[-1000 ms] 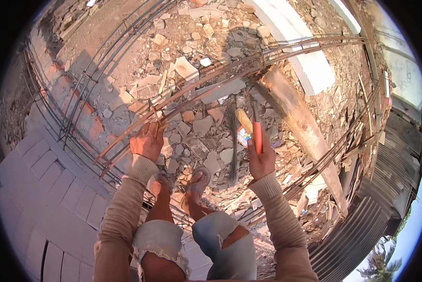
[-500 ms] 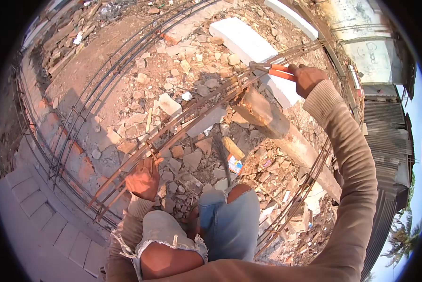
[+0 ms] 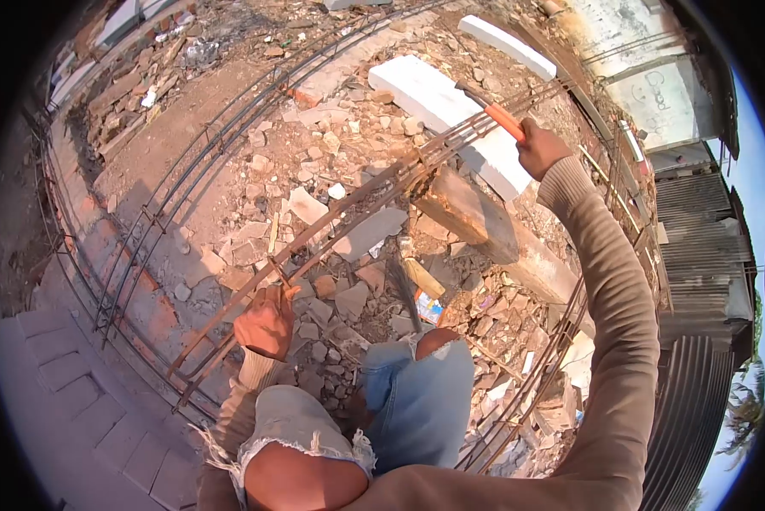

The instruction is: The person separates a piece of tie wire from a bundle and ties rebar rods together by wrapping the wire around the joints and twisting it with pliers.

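Observation:
My right hand is closed around the orange handles of a pair of pincers. The metal jaws point up and left, over the white block and just above the far part of a rusty rebar cage. That cage runs diagonally from lower left to upper right in front of me. Near its lower end my left hand is closed on the rebar, beside a stirrup. Under the middle of the cage lies a thick concrete post, which appears to prop it up.
Broken rubble covers the ground between my knees and the cage. A white block lies beyond it. Another rebar cage stretches along the left, and more bars lie at right. Paving blocks border the lower left.
The pincers' handles were spread and are now together, and their jaws have lifted off the bars. My right hand has shifted slightly left. My left hand stays at the cage's lower end.

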Available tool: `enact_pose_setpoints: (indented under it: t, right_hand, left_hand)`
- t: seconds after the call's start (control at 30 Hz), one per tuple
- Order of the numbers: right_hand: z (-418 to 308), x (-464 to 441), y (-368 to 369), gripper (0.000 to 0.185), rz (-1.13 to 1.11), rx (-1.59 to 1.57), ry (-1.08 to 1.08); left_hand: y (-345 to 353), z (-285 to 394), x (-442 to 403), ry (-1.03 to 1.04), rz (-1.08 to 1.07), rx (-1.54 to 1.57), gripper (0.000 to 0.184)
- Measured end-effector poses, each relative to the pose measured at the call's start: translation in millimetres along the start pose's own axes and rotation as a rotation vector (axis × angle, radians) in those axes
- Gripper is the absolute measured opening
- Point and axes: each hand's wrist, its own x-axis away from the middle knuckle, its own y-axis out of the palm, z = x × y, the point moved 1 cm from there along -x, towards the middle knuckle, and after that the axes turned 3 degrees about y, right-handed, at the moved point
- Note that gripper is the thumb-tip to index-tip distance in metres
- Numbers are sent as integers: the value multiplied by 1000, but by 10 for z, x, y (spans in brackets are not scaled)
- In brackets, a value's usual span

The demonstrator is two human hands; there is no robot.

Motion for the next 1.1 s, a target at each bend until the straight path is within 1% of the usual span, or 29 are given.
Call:
enact_pose_setpoints:
  t: [0.07,0.1,0.13,0.2,0.27,0.3,0.33,0.4,0.47,0.5,0.53,0.6,0.67,0.7,0.73,0.8,0.83,0.87,0.9,0.93,1.0,1.03,1.07,1.1]
  right_hand:
    - [-133,-138,126,26,186,-152,2]
    - [-292,-77,196,29,56,-68,80]
    - [-363,43,148,27,-209,203,-46]
    - [-486,183,-77,31,-440,370,-172]
    - [-469,-89,-370,29,-311,554,-165]
    - [-464,-138,-440,29,-153,448,-90]
    - [-440,-176,-477,29,17,351,-67]
    - [-382,-412,-473,31,164,112,16]
    - [-367,-358,-29,32,189,-15,74]
    - [-410,-148,0,30,-103,185,20]
    - [-375,33,84,27,-294,498,-266]
    - [-409,170,119,26,-340,450,-157]
    - [-293,180,30,28,-122,328,-110]
    - [-157,81,215,28,-104,131,-24]
    - [-76,7,396,28,-104,114,-22]
    - [90,-54,597,29,48,-183,95]
    - [-17,83,532,30,78,-183,190]
    - [-86,263,526,30,128,-179,182]
    - [-164,476,569,32,119,-192,146]
    - [-243,708,636,33,111,-203,105]
    - [-380,1256,872,35,13,-183,-33]
    - [-469,1498,998,36,-103,-216,-14]
    - [-571,1690,1131,37,-221,-253,3]
    - [-663,1812,1302,39,-267,-340,63]
  left_hand:
    - [0,-19,7,30,6,-29,17]
    - [7,-24,23,40,8,-39,18]
    - [24,-11,71,44,7,-41,18]
    - [29,-8,41,71,63,3,19]
    - [17,63,14,49,94,17,21]
    - [-17,76,-4,19,56,-29,21]
    - [-46,65,2,-1,11,-79,21]
    - [-43,58,-20,-3,41,-93,21]
    - [-58,57,-29,58,115,-58,20]
    - [-38,70,-6,60,115,-54,20]
    - [1,79,34,51,115,-22,20]
    - [5,39,-25,65,111,2,20]
    - [-5,93,-3,-14,79,-37,21]
    - [-32,90,-13,-9,79,-35,23]
    - [-62,81,-11,-2,77,-51,23]
    - [-97,108,-57,-19,78,-55,25]
    - [-113,129,-67,3,74,-61,25]
    - [-130,145,-86,30,120,-62,27]
    - [-142,149,-99,52,167,-64,28]
    - [-121,116,-99,66,171,-68,28]
    - [-60,41,-113,87,167,-192,31]
    - [-96,76,-130,33,143,-193,33]
    - [-138,109,-136,49,142,-203,33]
    - [-176,135,-152,4,99,-209,33]
